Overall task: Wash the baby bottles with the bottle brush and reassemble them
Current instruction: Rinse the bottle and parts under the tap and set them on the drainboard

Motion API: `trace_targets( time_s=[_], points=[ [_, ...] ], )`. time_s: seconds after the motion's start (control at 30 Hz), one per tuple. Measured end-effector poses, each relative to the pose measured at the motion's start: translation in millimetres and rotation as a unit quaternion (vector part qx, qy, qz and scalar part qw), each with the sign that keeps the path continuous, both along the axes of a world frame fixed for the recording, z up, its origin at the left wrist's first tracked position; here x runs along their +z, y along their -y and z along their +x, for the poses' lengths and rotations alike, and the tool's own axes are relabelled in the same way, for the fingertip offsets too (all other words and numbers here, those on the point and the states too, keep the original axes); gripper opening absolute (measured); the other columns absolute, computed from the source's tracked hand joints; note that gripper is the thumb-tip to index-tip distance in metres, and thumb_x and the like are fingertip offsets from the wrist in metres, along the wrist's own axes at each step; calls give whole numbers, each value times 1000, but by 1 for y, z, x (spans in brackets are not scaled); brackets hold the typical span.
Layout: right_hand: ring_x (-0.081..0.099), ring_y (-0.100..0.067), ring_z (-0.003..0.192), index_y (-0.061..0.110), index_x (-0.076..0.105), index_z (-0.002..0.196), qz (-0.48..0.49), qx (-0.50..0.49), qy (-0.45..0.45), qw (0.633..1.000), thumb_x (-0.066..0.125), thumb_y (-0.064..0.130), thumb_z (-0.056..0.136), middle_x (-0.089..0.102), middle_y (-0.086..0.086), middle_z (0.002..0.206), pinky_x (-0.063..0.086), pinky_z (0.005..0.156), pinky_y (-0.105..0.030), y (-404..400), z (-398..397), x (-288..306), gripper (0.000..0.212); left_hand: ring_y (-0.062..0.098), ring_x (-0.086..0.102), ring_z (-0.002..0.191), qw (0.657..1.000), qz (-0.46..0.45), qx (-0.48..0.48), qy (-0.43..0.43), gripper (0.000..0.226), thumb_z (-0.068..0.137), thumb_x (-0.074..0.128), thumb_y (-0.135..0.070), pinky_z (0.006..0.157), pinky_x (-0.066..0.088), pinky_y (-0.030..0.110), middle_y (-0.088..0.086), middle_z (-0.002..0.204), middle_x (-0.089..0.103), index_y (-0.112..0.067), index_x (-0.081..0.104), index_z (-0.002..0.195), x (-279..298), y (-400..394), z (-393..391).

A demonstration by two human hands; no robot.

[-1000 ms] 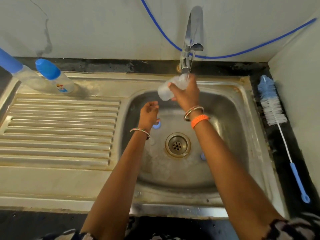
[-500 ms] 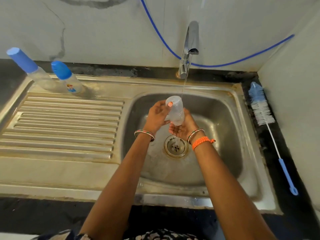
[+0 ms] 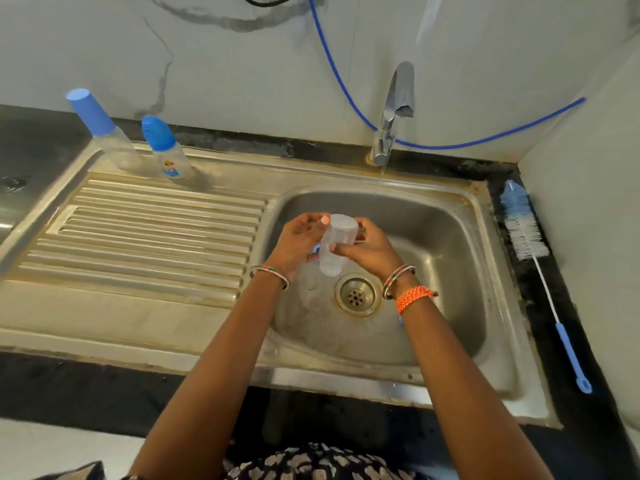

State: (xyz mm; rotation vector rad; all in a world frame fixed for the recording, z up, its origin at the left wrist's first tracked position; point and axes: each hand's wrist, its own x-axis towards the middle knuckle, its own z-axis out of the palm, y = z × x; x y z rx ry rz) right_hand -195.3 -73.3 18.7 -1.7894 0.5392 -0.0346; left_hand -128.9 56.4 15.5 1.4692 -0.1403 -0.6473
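A clear, capless baby bottle (image 3: 334, 244) is held over the sink basin (image 3: 446, 258), its base up and its mouth pointing down. My left hand (image 3: 299, 242) grips it from the left and my right hand (image 3: 370, 251) wraps it from the right. Something small and blue (image 3: 316, 250) shows behind the bottle, between my hands. Two capped bottles stand at the back of the drainboard: a tall one (image 3: 100, 128) and a short one with a picture (image 3: 164, 148). The bottle brush (image 3: 533, 258) lies on the dark counter right of the sink.
The tap (image 3: 393, 112) runs a thin stream into the basin behind my hands. The drain (image 3: 356, 296) sits below the bottle. A ribbed drainboard (image 3: 145, 244) fills the left side. A blue hose (image 3: 346, 81) runs along the wall, which closes in on the right.
My right hand brought the bottle down from under the tap to the middle of the basin, and my left hand came up and took hold of it too.
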Motion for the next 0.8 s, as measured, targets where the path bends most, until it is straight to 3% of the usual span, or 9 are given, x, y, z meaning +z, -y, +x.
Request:
trace_targets(
  time_s=[0.13,0.33,0.43,0.5,0.6,0.73,0.8],
  points=[
    [62,-15,94,16,53,112,-10,60,61,996,81,14,72,63,1,103,53,82,-28,-54,13,23,48,14,64,81,993,-46,109,11,14,97,49,-11,63,56,25,3,93,66,-16,62,99,14,-66,4],
    [63,-13,97,15,56,119,-25,195,115,974,85,20,68,64,1,110,52,85,-24,-186,60,34,59,16,64,82,957,-11,285,56,20,94,49,-3,73,53,29,4,94,66,-19,61,95,14,-222,17],
    [65,-17,98,13,58,116,1,241,120,963,85,13,67,66,-5,112,54,86,-29,-262,87,25,57,16,63,82,931,39,357,66,25,90,49,6,74,53,29,3,92,66,-16,61,93,8,-305,24],
    [65,-20,100,11,57,118,9,256,117,960,84,11,66,66,-8,113,54,88,-34,-307,104,17,58,18,61,87,920,77,379,69,28,88,49,10,74,53,27,3,93,65,-15,61,95,2,-355,28],
    [64,-16,100,11,57,120,-15,276,132,952,84,10,67,66,-7,113,53,90,-30,-368,126,3,60,20,61,91,908,123,395,68,25,88,52,9,72,53,24,3,94,64,-10,62,100,-7,-415,34],
    [62,-17,102,11,57,122,-62,293,153,942,84,15,68,66,-6,114,50,89,-23,-420,148,-9,61,18,62,94,905,169,383,74,25,87,58,6,81,56,33,2,97,64,-7,63,108,-14,-458,46],
    [62,-18,102,10,57,121,-82,303,157,936,83,18,68,66,-7,114,51,89,-27,-434,155,-13,60,19,63,95,906,168,382,66,25,87,58,5,81,57,34,7,101,65,-8,64,108,-16,-468,52]
  ],
)
